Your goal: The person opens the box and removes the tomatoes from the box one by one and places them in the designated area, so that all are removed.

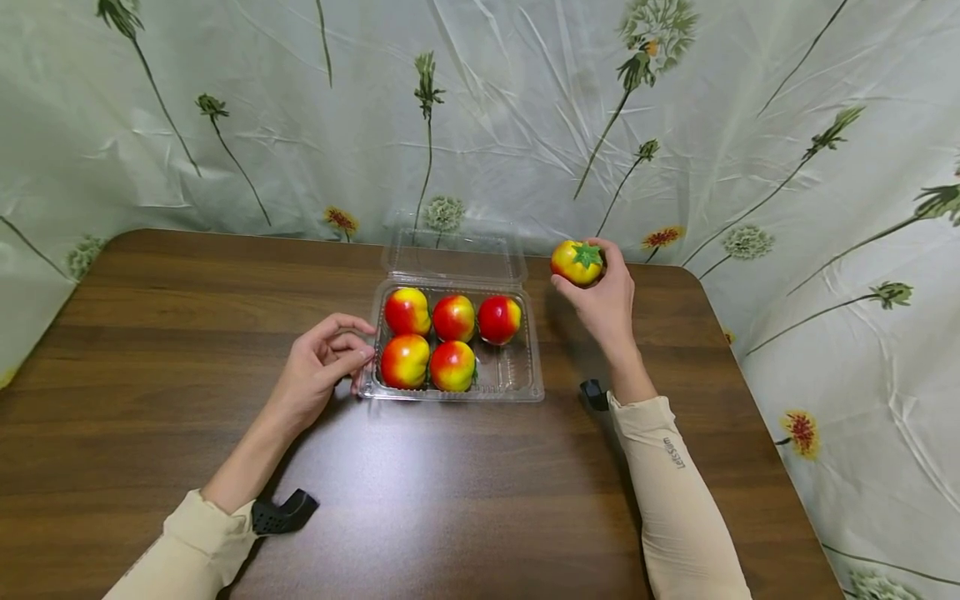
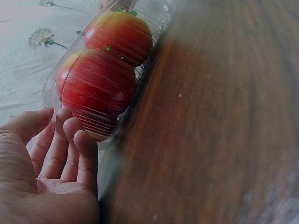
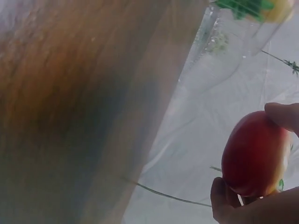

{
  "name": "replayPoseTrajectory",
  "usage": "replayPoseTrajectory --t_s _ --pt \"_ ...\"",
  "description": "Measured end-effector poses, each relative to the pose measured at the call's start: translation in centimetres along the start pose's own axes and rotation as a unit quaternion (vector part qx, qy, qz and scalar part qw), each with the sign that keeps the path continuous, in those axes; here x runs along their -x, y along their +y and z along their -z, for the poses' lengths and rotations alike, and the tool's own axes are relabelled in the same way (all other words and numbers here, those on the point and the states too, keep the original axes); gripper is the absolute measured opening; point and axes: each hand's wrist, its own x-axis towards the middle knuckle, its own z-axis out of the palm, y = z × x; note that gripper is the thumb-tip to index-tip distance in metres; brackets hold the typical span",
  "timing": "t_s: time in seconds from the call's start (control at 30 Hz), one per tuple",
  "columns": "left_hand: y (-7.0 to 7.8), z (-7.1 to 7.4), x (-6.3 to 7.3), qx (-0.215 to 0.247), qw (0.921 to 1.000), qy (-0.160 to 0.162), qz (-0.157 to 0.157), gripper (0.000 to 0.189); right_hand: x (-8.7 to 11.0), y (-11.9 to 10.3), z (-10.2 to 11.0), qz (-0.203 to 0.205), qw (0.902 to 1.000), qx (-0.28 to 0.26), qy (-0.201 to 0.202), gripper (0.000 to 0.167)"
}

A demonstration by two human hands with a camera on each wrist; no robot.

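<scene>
In the head view, my right hand holds a glossy red-and-yellow tomato with a green star-shaped leaf cap, gripped between thumb and fingers. It is raised at the table's far edge, right of a clear plastic clamshell box. The right wrist view shows this tomato's red side. Five similar tomatoes sit in the box, among them one at the back right; the front right spot is bare. My left hand has its fingers loosely bent at the box's left rim, the fingertips close against the plastic wall.
The box's transparent lid stands open at the back, near the table's far edge. Brown wooden table surrounds the box. A pale flower-printed curtain hangs right behind and along the right side.
</scene>
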Motion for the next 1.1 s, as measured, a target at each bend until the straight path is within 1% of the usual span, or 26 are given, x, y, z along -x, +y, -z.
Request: replayPoseTrajectory --t_s 0.27,0.6,0.77,1.1 --pt "0.1 0.1 0.0 -0.003 1.0 -0.001 0.0 0.025 -0.3 1.2 -0.7 -0.03 0.9964 0.041 -0.067 0.066" --pt "0.0 0.0 0.0 -0.002 1.0 0.0 0.0 0.024 -0.2 2.0 -0.9 -0.058 0.9873 0.091 -0.116 0.069" --pt "0.0 0.1 0.1 -0.003 1.0 0.002 0.001 0.025 -0.3 2.2 -1.0 -0.067 0.9835 0.093 -0.14 0.07" --pt "0.1 0.1 0.0 -0.008 1.0 0.001 0.005 0.024 -0.1 2.6 -0.9 -0.07 0.9802 0.089 -0.163 0.073"
